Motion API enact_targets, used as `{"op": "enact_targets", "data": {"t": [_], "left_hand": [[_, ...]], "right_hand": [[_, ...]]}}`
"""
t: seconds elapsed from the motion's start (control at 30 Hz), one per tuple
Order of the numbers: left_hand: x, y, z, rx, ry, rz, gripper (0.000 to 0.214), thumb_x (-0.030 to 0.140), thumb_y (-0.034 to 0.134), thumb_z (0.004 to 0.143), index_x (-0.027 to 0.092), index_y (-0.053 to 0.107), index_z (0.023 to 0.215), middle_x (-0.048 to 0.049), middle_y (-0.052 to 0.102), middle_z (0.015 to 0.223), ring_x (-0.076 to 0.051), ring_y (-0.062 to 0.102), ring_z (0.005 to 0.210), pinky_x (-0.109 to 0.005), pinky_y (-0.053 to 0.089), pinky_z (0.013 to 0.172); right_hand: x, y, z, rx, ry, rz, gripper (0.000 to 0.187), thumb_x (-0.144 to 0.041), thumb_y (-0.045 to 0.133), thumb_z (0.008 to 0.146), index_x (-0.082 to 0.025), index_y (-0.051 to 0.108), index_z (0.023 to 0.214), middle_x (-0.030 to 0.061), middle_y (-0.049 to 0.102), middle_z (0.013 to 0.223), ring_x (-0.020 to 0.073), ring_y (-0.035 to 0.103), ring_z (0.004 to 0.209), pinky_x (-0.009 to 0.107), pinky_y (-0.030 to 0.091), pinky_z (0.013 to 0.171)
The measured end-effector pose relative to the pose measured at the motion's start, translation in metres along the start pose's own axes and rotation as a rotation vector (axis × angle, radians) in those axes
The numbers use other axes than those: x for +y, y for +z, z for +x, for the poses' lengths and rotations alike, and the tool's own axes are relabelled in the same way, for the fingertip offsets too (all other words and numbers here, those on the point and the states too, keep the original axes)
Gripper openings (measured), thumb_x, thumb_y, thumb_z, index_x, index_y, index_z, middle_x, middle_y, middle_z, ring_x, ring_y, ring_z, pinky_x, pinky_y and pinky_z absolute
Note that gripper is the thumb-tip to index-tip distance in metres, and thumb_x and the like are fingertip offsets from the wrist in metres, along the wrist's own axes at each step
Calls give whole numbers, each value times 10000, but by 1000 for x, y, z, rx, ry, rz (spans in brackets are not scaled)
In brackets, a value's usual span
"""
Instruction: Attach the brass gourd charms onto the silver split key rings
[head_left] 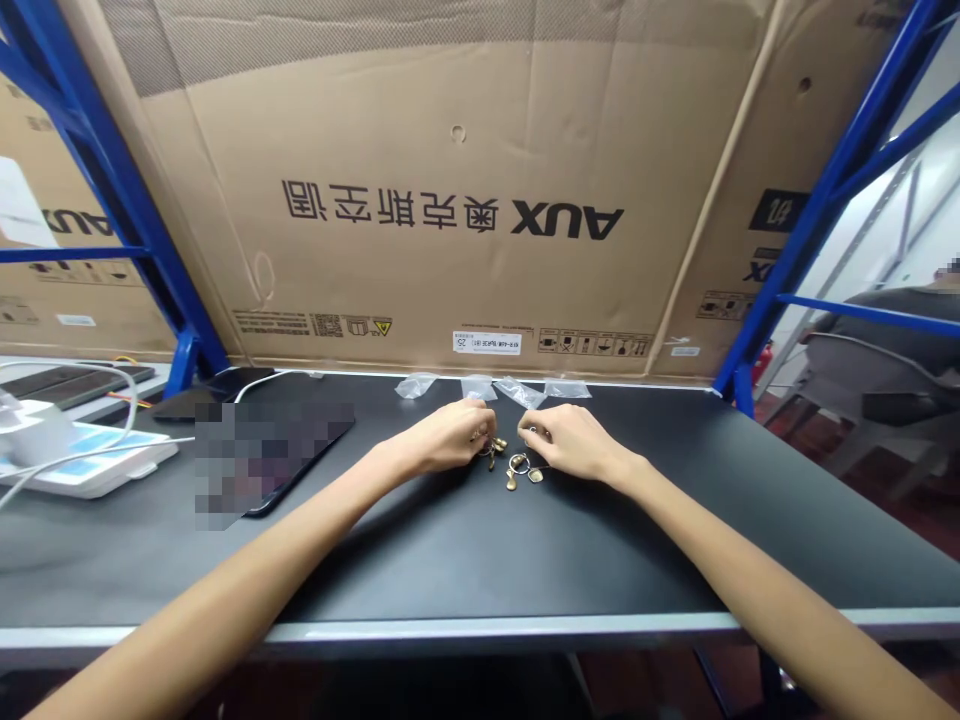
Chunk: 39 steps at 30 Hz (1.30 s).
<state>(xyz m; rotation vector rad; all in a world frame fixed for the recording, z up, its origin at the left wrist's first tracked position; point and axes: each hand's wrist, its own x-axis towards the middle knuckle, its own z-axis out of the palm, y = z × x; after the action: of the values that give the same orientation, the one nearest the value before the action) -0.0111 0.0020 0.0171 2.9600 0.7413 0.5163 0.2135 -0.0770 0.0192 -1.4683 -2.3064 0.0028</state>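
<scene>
A cluster of small brass pieces [517, 472] lies on the black table [465, 560], just right of the frame's centre, between the two hands. The left hand [450, 436] has its fingers curled and pressed together, pinching a few of the pieces at its fingertips. The right hand [571, 442] rests just beside the cluster with its fingertips drawn together near a small ring [532, 432]; whether it grips the ring cannot be told.

Just above the hands, four small clear bags [517, 392] lie in a row at the table's far edge. Behind them stands a big cardboard box [465, 150] between blue rack posts [817, 200]. At the left edge sits a white device [82, 465] with a cable.
</scene>
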Motion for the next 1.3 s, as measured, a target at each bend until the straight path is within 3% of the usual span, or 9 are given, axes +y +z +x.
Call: {"op": "enact_targets", "data": {"t": [0.2,0.33,0.57,0.73,0.93,1.17,1.3], "left_hand": [[2,-5,3,68,34,-130,227,125,518,903,188,722,979,-50,709,863,-173,637,767,-272,478,703],[8,-7,7,239,42,-201,200,179,551,935,196,749,954,-58,711,914,-153,630,771,-261,483,716],[30,-11,8,486,-21,-354,190,288,585,955,181,730,896,-38,704,866,-124,576,715,-231,459,649],[34,-11,8,492,-32,-378,180,283,601,947,180,727,870,-30,698,825,-125,578,707,-233,446,629],[32,-9,7,561,-23,-405,194,306,599,946,186,740,889,-46,734,893,-142,640,774,-246,486,663],[32,-11,6,583,-66,-425,173,293,593,943,190,730,918,-39,753,929,-155,674,850,-248,503,701],[31,-10,7,570,-74,-417,176,303,599,935,193,737,922,-40,761,940,-158,679,847,-245,504,682]], "right_hand": [[0,0,2,92,19,60,274,-331,469,1012,-231,707,1102,36,731,920,168,625,763,286,411,715],[-1,5,3,122,-16,170,315,-401,530,990,-222,673,1206,54,690,1063,156,594,777,300,452,751],[-8,15,7,157,-17,485,275,-405,571,969,-203,706,1099,60,634,1023,177,594,870,352,501,828],[-10,11,8,30,20,790,332,-472,549,968,-212,704,1107,69,674,1100,206,615,961,348,532,804],[-7,9,9,-78,82,963,350,-520,592,938,-200,733,960,68,715,999,214,648,964,364,542,836],[-5,10,9,-125,98,1182,386,-555,624,910,-190,743,943,81,722,1037,201,671,943,360,542,872],[-3,12,10,-121,118,1201,369,-537,661,886,-179,746,914,77,718,983,203,670,905,361,538,852]]}}
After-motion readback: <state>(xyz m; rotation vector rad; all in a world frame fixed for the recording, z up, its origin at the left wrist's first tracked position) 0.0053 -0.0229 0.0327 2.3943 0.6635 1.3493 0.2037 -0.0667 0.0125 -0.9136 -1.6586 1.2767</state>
